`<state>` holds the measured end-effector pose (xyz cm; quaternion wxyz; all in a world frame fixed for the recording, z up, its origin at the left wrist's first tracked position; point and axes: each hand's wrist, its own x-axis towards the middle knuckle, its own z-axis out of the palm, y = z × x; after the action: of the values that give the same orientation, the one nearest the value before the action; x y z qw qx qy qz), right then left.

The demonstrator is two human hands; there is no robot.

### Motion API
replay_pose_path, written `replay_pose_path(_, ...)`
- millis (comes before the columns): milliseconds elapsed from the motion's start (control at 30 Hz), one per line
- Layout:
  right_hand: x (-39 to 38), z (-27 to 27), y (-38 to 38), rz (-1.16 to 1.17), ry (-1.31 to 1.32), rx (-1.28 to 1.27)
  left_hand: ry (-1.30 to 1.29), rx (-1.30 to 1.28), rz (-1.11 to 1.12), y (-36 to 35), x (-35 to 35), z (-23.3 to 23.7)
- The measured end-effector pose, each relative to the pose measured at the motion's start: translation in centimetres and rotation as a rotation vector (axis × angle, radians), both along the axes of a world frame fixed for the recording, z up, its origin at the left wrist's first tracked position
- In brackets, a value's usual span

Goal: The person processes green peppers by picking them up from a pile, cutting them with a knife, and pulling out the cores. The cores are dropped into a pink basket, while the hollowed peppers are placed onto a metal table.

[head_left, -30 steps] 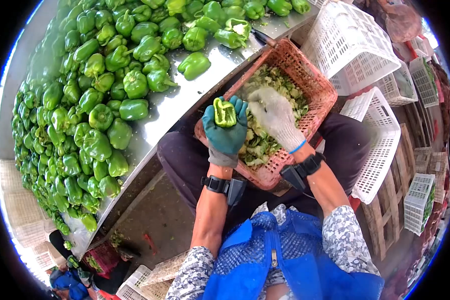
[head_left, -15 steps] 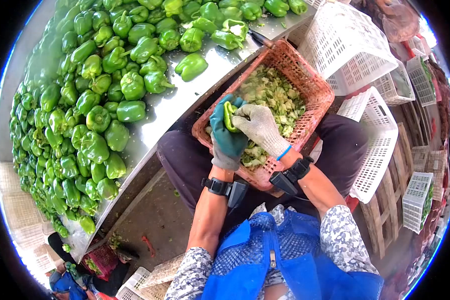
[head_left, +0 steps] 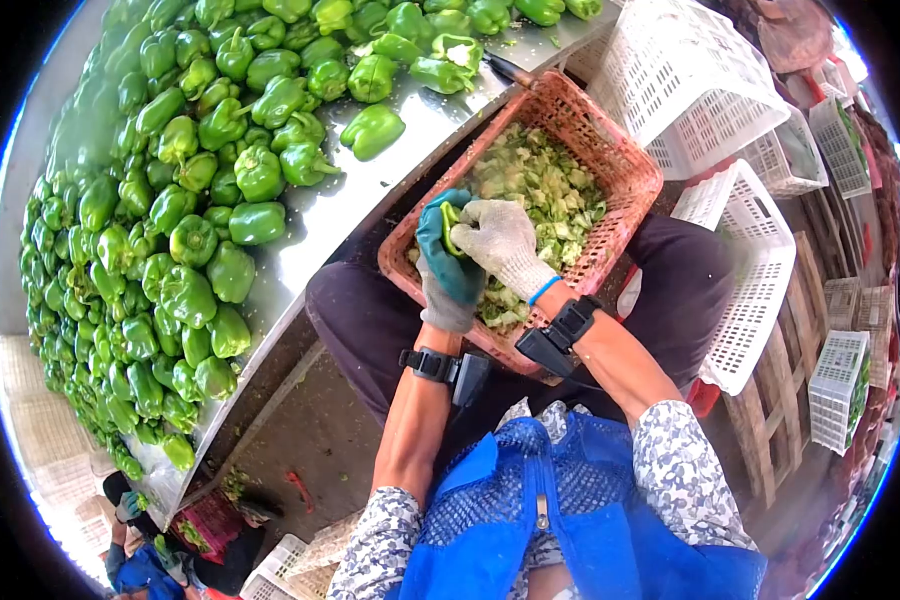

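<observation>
My left hand [head_left: 448, 255], in a green and grey glove, is wrapped round a piece of green pepper [head_left: 451, 222]. Against that piece presses my right hand [head_left: 502, 240] in a pale knitted glove, its fingers curled; whether it grips anything itself is hidden. Both hands are above the near left part of a red plastic basket [head_left: 632, 190] between my knees. Pepper scraps [head_left: 550, 180] lie in the basket.
A metal table [head_left: 315, 225] at the left bears a large heap of green peppers [head_left: 187, 293]. A knife [head_left: 510, 70] lies at its edge. White crates [head_left: 760, 300] and a wooden pallet [head_left: 770, 420] stand at the right. Another person [head_left: 140, 568] is at lower left.
My right hand has shifted slightly left, its fingers now covering more of the pepper piece. The whole view has moved a little. The other person's hand at lower left has risen into clearer view.
</observation>
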<state>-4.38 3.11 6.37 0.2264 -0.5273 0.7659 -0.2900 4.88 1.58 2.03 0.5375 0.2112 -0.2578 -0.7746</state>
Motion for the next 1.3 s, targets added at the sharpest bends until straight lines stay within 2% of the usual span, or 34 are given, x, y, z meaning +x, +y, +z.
replay_pose_path(133,0.0,-0.9,0.0,-0.031,0.023,-0.046,-0.339,-0.181,0.12,0.4,0.0,-0.1)
replay_pose_path(267,-0.7,-2.3,0.0,-0.125,-0.004,-0.127,-0.296,-0.183,0.139,0.4,-0.3,-0.2)
replay_pose_path(300,-1.2,-2.4,0.1,-0.142,-0.032,-0.174,-0.12,-0.095,0.109,-0.1,-0.3,0.0)
replay_pose_path(367,-3.1,-1.7,0.4,-0.195,-0.021,-0.1,0.229,0.094,0.056,-0.5,-0.1,0.1)
replay_pose_path(500,-5.4,0.2,1.5,-0.079,0.172,0.191,0.326,0.28,0.068,-1.1,0.0,-0.2)
replay_pose_path(600,-4.2,-0.1,2.8,0.039,-0.246,-0.223,0.327,0.183,-0.011,-1.6,-0.2,-1.4)
replay_pose_path(633,-3.3,0.4,3.0,0.03,-0.37,-0.08,0.272,0.3,0.03,-1.2,-0.4,-1.0)
replay_pose_path(667,-2.9,-1.1,3.0,0.086,-0.329,-0.227,0.161,0.355,-0.057,-1.0,0.2,-1.1)
replay_pose_path(733,-2.8,-2.6,2.4,0.058,-0.372,-0.147,0.179,0.388,-0.068,-1.1,-0.5,-2.7)
replay_pose_path(833,-5.1,-1.6,2.1,-0.087,-1.135,0.091,0.048,0.26,-0.116,-0.8,0.1,0.0)
replay_pose_path(867,-4.9,-0.4,2.3,-0.142,-1.232,-0.012,0.087,0.32,-0.055,-0.8,0.1,-0.6)
replay_pose_path(933,-6.1,0.5,2.8,-0.095,-1.536,-0.076,0.167,0.439,0.07,-1.1,-0.1,-2.2)
replay_pose_path(1000,-6.8,-0.7,3.0,0.009,-1.842,-0.061,0.061,0.303,0.019,-0.9,-0.4,-1.5)
replay_pose_path(1033,-6.9,-1.6,2.9,0.03,-1.57,0.03,0.006,0.236,-0.007,-0.6,-0.6,-1.0)
replay_pose_path(1067,-7.0,-2.5,2.8,0.056,-1.302,0.13,0.143,0.295,-0.121,-0.3,-0.3,1.1)
replay_pose_path(1100,-6.7,-1.9,2.9,0.013,-1.267,0.128,0.267,0.365,-0.236,0.0,0.0,3.2)
replay_pose_path(1233,-6.2,0.7,3.2,0.025,-1.065,0.048,-0.237,0.0,-0.194,-0.4,0.0,-0.3)
replay_pose_path(1267,-6.4,0.7,3.3,0.027,-1.045,0.048,-0.385,-0.104,-0.21,-0.7,0.0,0.3)
replay_pose_path(1300,-6.6,0.7,3.5,0.024,-1.026,0.046,-0.225,0.058,-0.297,0.0,0.2,0.9)
